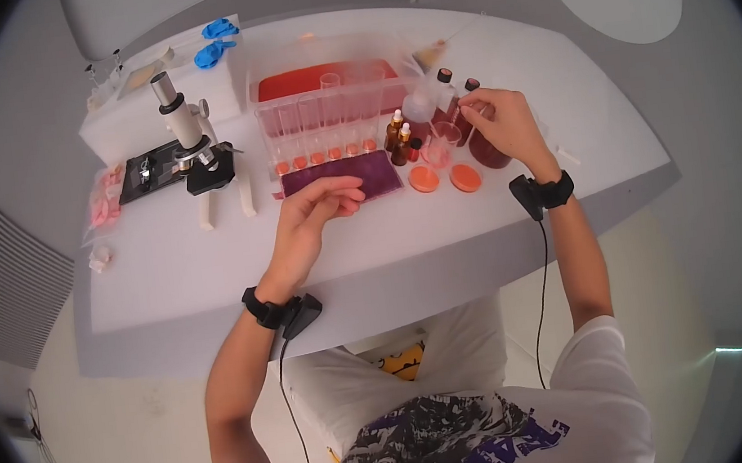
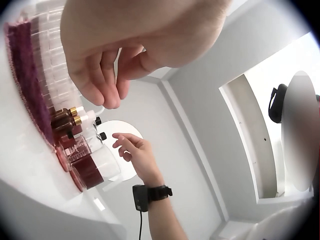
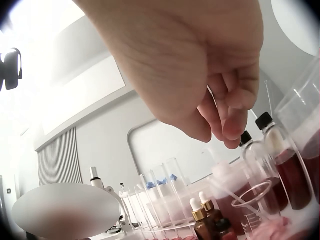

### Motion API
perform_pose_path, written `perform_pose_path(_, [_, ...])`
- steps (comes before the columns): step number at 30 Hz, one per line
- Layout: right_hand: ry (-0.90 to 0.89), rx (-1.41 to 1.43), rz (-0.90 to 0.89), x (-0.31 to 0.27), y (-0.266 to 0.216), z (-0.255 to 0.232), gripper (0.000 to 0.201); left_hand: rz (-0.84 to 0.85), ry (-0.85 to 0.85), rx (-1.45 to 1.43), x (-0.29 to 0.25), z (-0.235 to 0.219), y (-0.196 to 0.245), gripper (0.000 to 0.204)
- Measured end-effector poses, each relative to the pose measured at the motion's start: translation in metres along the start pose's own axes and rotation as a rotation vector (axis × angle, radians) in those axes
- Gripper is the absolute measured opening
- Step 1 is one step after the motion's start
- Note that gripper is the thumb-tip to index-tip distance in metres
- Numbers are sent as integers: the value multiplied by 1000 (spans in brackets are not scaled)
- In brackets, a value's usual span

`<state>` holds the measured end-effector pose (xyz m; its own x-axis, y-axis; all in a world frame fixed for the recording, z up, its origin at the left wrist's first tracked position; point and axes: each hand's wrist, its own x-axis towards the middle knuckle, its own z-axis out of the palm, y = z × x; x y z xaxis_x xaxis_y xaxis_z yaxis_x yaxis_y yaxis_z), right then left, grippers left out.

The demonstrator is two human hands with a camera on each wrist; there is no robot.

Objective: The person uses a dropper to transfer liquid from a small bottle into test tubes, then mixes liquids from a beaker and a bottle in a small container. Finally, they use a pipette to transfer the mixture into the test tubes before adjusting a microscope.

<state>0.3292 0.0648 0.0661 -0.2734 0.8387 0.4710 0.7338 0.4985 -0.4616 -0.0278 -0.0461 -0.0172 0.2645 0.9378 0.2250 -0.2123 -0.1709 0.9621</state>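
My left hand [image 1: 305, 220] hovers over the near edge of a purple cloth [image 1: 380, 174], fingers loosely bent and holding nothing. Behind the cloth stands a row of clear test tubes [image 1: 312, 116] with orange-red bottoms. My right hand [image 1: 509, 126] is raised above a large beaker of dark red liquid [image 2: 89, 172], its fingers loosely curved with nothing between them. Close by its fingertips are black-capped bottles of red liquid [image 3: 291, 175]. To its left stand a small beaker [image 3: 250, 215] with pink material inside and brown dropper bottles [image 3: 202, 225]. Two orange petri dishes [image 1: 466, 178] lie in front.
A microscope [image 1: 189, 133] stands left of the tubes, beside a black tray [image 1: 148, 175]. A clear tub of red liquid [image 1: 258, 58] is behind the tubes. Blue gloves [image 1: 212, 54] lie on a white box [image 1: 137, 111] at the back left. Pink crumpled material [image 1: 105, 201] lies far left.
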Motion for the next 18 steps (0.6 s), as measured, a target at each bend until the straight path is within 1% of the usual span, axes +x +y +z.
perform_pose_path(1, [18,11,2,-5,5,-1,18,-6,0,5,2,1,-2,30])
perform_pose_path(3, [23,32,9,-14,14,1,19,86,-97,101,6,5,-6,23])
perform_pose_path(4, [28,46,12,-18,18,2,19,79,-96,107,8,9,-6,23])
perform_pose_path(5, [27,54,15,-22,19,2,19,182,-183,209,9,16,-6,20])
perform_pose_path(6, [-16,36,81,-24,22,3,24,282,-268,309,10,26,-5,17])
perform_pose_path(7, [-62,18,147,-26,24,5,30,271,-262,311,12,36,-1,17])
perform_pose_path(8, [-77,27,152,-29,26,11,30,311,-348,347,12,50,9,15])
perform_pose_path(9, [-47,-45,66,-32,31,20,36,352,-433,384,12,63,19,13])
perform_pose_path(10, [-16,-118,-22,-33,34,29,43,341,-424,383,10,76,28,13])
perform_pose_path(11, [-29,-111,-20,-34,36,37,43,350,-487,429,9,90,36,10])
perform_pose_path(12, [-18,-165,-19,-34,37,45,52,362,-552,474,8,102,41,8])
perform_pose_path(13, [-3,-219,-18,-34,40,52,61,355,-548,471,6,115,44,8])
perform_pose_path(14, [-9,-216,-17,-34,46,59,61,348,-566,562,3,127,45,8])
perform_pose_path(15, [-8,-239,-7,-32,52,66,65,342,-583,653,1,135,46,8])
perform_pose_path(16, [-4,-262,2,-30,58,71,70,340,-582,654,2,140,46,8])
perform_pose_path(17, [-4,-260,2,-28,59,73,70,347,-594,637,3,143,46,9])
perform_pose_path(18, [-24,-249,47,-26,60,76,72,354,-606,619,4,146,46,10])
